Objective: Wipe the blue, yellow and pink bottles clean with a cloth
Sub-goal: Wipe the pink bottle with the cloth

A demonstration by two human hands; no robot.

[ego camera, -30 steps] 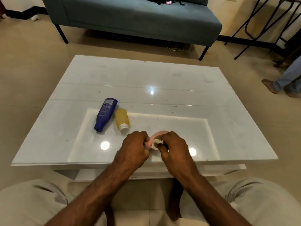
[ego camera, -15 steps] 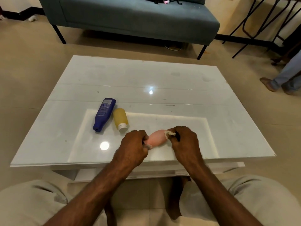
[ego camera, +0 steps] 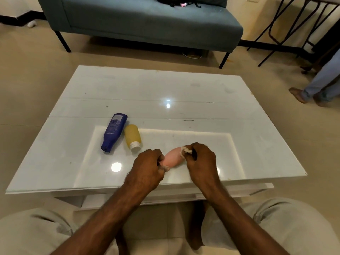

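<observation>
**Q:** Head view, nearest first: what are the hands doing?

**A:** Above the knees in light trousers (ego camera: 287, 223), both hands are closed on the pink bottle (ego camera: 172, 157), which is held over the near edge of the table. The left hand (ego camera: 149, 165) has its fingers curled round the bottle's left end. The right hand (ego camera: 199, 159) has its fingers pinched on a small whitish cloth (ego camera: 185, 151), pressed against the bottle's right end. Something dark shows at those fingers too; I cannot tell what it is.

**Q:** So how far along is the job?

**A:** My reading is that the pink bottle is being wiped now. The blue bottle (ego camera: 114, 132) and the yellow bottle (ego camera: 132, 137) lie on their sides just beyond and left of the hands, side by side and touching or nearly so, caps toward the person. Whether either has been cleaned I cannot tell; nothing on them shows it. At least this wipe is left to finish.

**Q:** And the surface?

**A:** A low white glossy coffee table (ego camera: 193, 92), with ceiling lights reflected in it, a few dark specks, and a paler rectangle under the near half of the top.

**Q:** The room beyond?

**A:** Beige tiled floor (ego camera: 36, 74). Beyond the table stands a grey-blue sofa (ego camera: 147, 19) on thin dark legs, with a dark item lying on its seat. Far right are black metal frame legs (ego camera: 276, 28), and another person's lower legs (ego camera: 320, 83) in light blue trousers.
</observation>
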